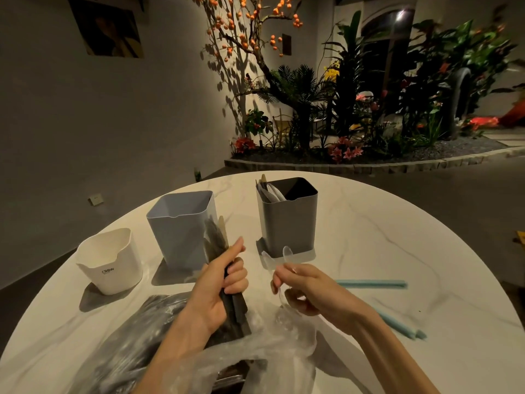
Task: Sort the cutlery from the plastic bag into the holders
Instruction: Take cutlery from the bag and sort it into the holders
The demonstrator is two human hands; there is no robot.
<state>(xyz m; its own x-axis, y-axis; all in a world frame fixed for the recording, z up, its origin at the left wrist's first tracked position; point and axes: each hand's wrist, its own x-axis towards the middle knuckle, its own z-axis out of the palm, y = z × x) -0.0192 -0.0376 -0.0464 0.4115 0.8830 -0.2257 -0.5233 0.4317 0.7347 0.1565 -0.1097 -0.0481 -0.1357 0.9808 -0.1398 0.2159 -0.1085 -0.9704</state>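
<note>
My left hand [218, 285] grips a bundle of dark forks [217, 240] upright, their tines in front of the pale blue holder [179, 228]. My right hand [301, 288] pinches two clear plastic spoons [277, 258], bowls pointing up toward the dark grey holder [287, 220], which has several clear pieces of cutlery in it. A white holder [109, 260] stands at the left. The crumpled clear plastic bag [250, 354] lies under both wrists at the near edge, with dark cutlery [147, 331] showing through it.
The round white marble table [383, 231] has its edge curving close on both sides. Pale blue straws [372, 284] lie to the right of my right hand, another blue straw [403, 327] nearer me. Beyond the table are a grey wall and a planted bed.
</note>
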